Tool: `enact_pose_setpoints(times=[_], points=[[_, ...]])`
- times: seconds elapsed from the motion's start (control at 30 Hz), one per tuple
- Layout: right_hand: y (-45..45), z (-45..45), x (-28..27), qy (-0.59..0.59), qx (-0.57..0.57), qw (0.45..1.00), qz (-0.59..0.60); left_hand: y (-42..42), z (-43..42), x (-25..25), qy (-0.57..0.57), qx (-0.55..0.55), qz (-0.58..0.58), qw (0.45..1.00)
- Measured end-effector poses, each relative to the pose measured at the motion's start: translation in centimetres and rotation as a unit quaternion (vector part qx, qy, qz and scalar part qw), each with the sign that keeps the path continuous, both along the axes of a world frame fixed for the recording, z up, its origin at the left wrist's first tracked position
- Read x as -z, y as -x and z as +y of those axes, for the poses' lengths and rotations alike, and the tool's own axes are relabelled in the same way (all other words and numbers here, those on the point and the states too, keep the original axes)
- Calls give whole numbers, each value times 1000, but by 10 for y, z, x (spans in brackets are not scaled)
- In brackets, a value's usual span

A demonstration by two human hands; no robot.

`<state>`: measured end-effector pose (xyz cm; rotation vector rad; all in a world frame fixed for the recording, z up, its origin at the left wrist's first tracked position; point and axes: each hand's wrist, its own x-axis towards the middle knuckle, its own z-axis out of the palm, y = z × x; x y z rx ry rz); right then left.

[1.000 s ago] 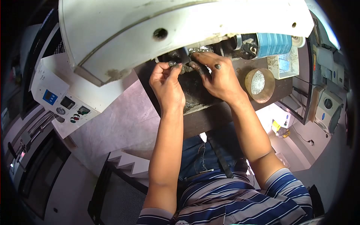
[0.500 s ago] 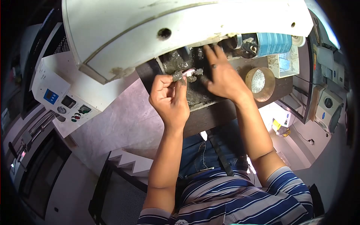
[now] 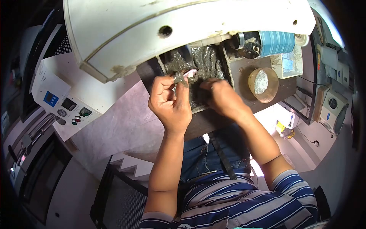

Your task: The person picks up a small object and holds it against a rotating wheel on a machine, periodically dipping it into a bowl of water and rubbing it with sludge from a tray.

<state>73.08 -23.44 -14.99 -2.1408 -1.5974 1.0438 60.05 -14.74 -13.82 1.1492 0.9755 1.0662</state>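
Note:
My left hand [image 3: 170, 100] pinches a small pink-and-white piece [image 3: 190, 73] smeared with grey paste, just below the edge of the white machine cover. To its right, my right hand [image 3: 224, 98] is curled over the near part of a tray [image 3: 228, 68] of wet grey slurry [image 3: 207, 61]; its fingers are blurred and dark with paste, and whether they hold anything is hidden. The two hands are apart. A dark wheel-like part [image 3: 185, 54] shows beneath the cover, behind the piece.
The white machine cover [image 3: 190, 23] overhangs the tray. Right of it are a blue motor [image 3: 277, 42], a round bowl of white granules [image 3: 264, 86] and a pale box [image 3: 291, 63]. A control panel [image 3: 66, 108] stands at the left.
Both hands came away from beneath the cover, and the pink-and-white piece came into view. My right hand then drew back toward the tray's near edge, its spread fingers curling in.

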Motion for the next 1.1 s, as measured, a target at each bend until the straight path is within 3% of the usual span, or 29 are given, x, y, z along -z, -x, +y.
enact_pose_setpoints(times=[0.1, 0.17, 0.2, 0.27, 0.3, 0.37, 0.43, 0.6, 0.83, 1.1], points=[[-21, 4, -19, -14, 113, 986, 124, 0, 1, 5, 4, 0, -2, 1000], [-32, 6, -37, -90, 170, 958, 211, 2, 1, 7, 9, 1, -2, 1000], [-32, 9, -46, -89, 171, 958, 210, 2, 1, 8, 17, 9, 5, 1000], [-30, 13, -59, -248, 187, 929, 201, 1, 0, 12, 26, 18, 10, 999], [-29, 16, -57, -248, 187, 929, 200, 0, -1, 16, 29, 21, 13, 999], [-28, 25, -45, -351, 74, 905, 228, -3, -1, 20, 30, 25, 15, 999], [-18, 32, -29, -268, 54, 954, 121, -6, 1, 23, 102, 35, -18, 994], [-17, 39, -10, -245, 127, 956, 103, -17, 11, 34, 190, -26, -95, 977], [-21, 60, -11, -259, 90, 961, 46, -26, 24, 47, 284, -59, -130, 948], [-18, 57, -16, -261, 94, 960, 49, -26, 14, 42, 249, -76, -160, 952]])
